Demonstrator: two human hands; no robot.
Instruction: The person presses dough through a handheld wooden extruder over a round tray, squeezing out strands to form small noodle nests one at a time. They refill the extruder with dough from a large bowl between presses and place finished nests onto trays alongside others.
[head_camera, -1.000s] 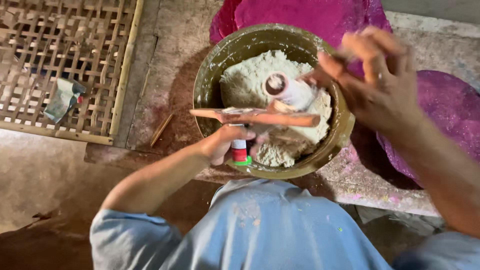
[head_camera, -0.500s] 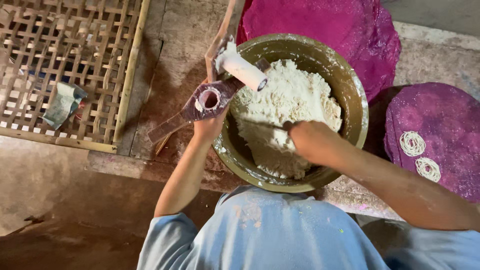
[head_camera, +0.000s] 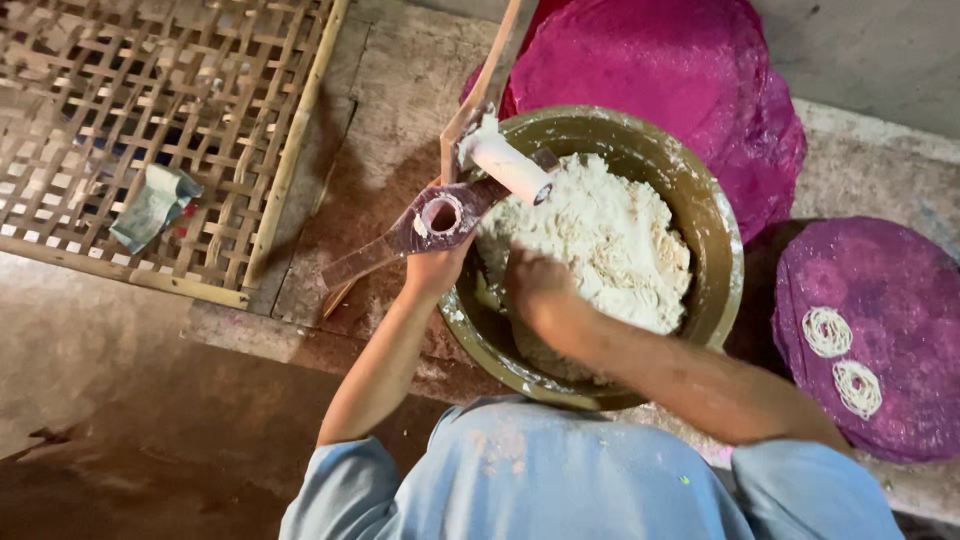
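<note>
A large olive bowl (head_camera: 715, 225) holds a mound of pale dough (head_camera: 610, 235). My left hand (head_camera: 435, 265) grips a wooden press (head_camera: 440, 212) at the bowl's left rim; its round barrel faces up and its white plunger (head_camera: 508, 165) is swung open above it. My right hand (head_camera: 535, 285) is pressed into the dough at the near left of the bowl, fingers buried in it.
A woven bamboo lattice tray (head_camera: 150, 120) lies at the left with a crumpled cloth (head_camera: 152, 205) on it. Magenta round mats sit behind the bowl (head_camera: 680, 80) and at the right (head_camera: 880, 330), the right one carrying two small noodle coils (head_camera: 840, 350).
The press has left the bowl's middle for the left rim and now stands open in my left hand. My right hand has dropped from above the bowl into the dough.
</note>
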